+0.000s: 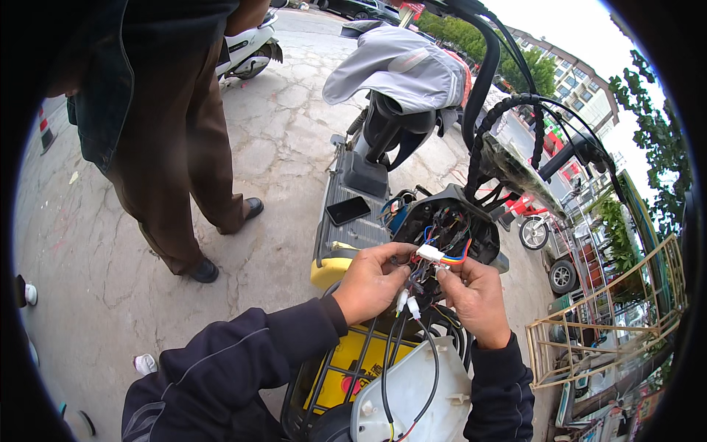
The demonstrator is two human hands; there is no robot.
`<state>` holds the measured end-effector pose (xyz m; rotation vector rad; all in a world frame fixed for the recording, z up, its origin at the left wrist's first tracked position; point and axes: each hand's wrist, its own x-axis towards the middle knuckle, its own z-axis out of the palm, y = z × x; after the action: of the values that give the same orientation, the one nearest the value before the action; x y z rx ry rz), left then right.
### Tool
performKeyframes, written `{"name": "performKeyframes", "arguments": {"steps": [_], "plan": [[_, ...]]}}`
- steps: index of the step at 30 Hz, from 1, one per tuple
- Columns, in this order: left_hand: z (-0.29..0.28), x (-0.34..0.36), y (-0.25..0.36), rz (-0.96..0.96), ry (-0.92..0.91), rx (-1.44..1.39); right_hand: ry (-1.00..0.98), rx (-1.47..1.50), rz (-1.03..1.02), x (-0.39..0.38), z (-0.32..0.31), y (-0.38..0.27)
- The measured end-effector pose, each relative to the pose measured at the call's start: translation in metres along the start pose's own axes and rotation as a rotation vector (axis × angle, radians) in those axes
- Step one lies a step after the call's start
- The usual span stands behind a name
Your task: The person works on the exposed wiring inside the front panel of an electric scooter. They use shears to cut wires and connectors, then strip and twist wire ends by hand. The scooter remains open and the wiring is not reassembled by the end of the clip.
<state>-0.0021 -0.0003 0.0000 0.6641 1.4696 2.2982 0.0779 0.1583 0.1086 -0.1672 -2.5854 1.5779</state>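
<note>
Both my hands work at a bundle of wires [417, 283] that spills from the opened front housing [471, 228] of an electric scooter. My left hand [368, 286] is closed, thumb and fingers pinching dark wires at the bundle's left side. My right hand [475, 296] pinches a small pale connector [442, 269], partly hidden by the thumb. Just above the fingertips sits a white connector block [429, 253] with red, yellow and blue wires [458, 259]. Two small white plugs [407, 303] on dark cables hang below, between the hands.
A phone [348, 211] lies on the scooter's footboard. Below my hands are a black wire basket [313, 383] with something yellow inside and a loose white plastic panel [420, 394]. At left stands a person in brown trousers [158, 169]. A wooden frame [600, 324] is at right.
</note>
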Motion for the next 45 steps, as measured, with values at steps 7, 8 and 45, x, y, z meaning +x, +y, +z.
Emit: {"name": "performKeyframes", "arguments": {"steps": [7, 8, 45], "plan": [[-0.001, 0.000, -0.001, -0.005, -0.002, 0.021, 0.007, -0.008, 0.000, 0.000, -0.004, -0.001], [-0.001, 0.000, -0.001, -0.005, -0.001, 0.021, 0.004, -0.007, 0.001, 0.001, -0.004, 0.000], [-0.004, 0.001, -0.001, -0.066, -0.051, -0.020, 0.086, 0.027, -0.009, 0.027, 0.001, 0.028]]}}
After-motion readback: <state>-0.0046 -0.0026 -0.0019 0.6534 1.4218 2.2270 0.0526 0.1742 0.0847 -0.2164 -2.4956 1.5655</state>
